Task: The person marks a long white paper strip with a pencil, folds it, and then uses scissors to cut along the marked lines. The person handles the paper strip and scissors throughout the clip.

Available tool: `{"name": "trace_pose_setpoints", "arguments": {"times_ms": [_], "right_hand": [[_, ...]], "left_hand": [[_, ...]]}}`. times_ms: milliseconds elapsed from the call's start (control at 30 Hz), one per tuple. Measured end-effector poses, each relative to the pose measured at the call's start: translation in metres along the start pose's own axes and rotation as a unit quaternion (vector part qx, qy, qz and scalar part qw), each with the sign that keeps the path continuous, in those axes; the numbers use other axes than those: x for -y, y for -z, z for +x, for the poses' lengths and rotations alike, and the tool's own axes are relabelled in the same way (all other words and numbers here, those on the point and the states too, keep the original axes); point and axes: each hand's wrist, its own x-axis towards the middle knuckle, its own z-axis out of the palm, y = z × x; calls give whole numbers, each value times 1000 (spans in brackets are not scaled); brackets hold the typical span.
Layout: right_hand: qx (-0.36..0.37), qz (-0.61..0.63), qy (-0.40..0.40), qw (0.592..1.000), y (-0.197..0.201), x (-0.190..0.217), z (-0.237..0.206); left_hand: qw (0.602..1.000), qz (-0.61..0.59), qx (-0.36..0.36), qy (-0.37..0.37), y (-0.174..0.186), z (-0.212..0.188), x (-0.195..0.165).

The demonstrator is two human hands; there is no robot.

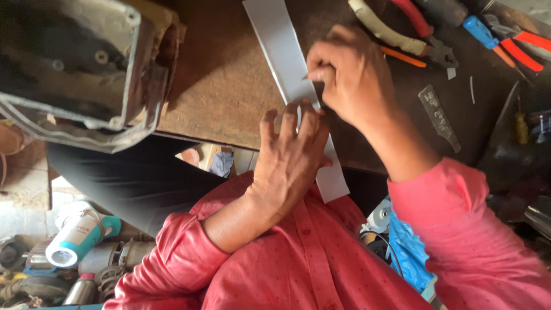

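My left hand point(290, 152) presses flat, fingers spread, on the white strip point(284, 54) across the bench point(229, 86); my right hand point(344, 74) pinches a thin marking tool beside it. Firm pressure should prevent slipping.

A long, flat strip of pale grey sheet point(285, 54) lies on the brown worktop point(224, 86), running from the top centre of the frame down to the middle, its lower end overhanging the worktop's edge.
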Motion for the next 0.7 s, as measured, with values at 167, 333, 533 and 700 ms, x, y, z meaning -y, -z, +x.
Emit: {"name": "trace_pose_setpoints", "arguments": {"times_ms": [167,333,533,700], "right_hand": [[33,48,20,998,-1,-18,7],[71,114,10,991,-5,-33,11],[113,3,87,990,8,-19,-20],[92,26,106,990,9,-5,-40]], "left_hand": [[996,-89,22,7,5,12,20],[998,-63,-29,-15,-2,18,41],[998,-53,12,12,-6,-13,6],[999,-30,21,21,-18,-37,-12]]}}
